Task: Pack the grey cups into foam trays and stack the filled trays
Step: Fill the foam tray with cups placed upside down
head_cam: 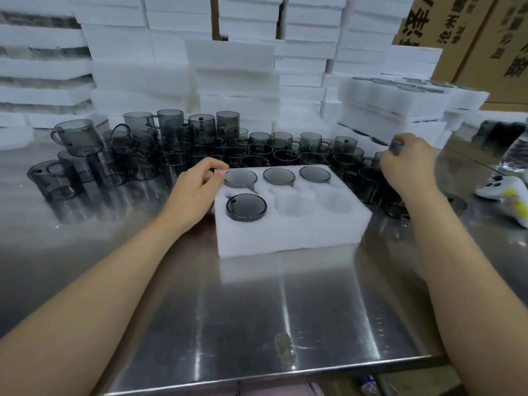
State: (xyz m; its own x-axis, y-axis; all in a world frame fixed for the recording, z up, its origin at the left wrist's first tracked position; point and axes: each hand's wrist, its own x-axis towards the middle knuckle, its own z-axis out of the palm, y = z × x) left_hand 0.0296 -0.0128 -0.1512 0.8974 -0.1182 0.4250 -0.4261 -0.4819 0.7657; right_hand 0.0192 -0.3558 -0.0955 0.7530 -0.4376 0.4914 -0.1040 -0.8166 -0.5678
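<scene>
Stainless bench (257, 310) in some packing room, with walls of white foam blocks (137, 75) stacked behind and cardboard boxes (485, 38) off in the far right corner. We're mid-fill on one foam tray (291, 232), which sits between the two grips and touches the left one. Four of its six pockets already hold packed cups (246, 207): the whole far row plus the near pocket closest to the left grip (197, 190). The two empty pockets (297, 207) are the near ones on the side toward the right grip (405, 164).

Left grip is curled, thumb and forefinger nipping the tray's far corner, and it looks like it's just steadying the foam. Right grip is out over the loose cups (257, 151) crowded beyond the tray and is closed round a grey cup (396, 146). Only a blurry bit pokes out past the fingers, so I can't say which way up it is.

Next move, I reckon: bring that cup back toward the left grip and drop it into the near middle pocket. The handle needs lining up with the slot in the foam or it won't seat. One more cup after that and the tray's full. Then it goes on the stack of filled trays (400, 95) just beyond the right grip.
</scene>
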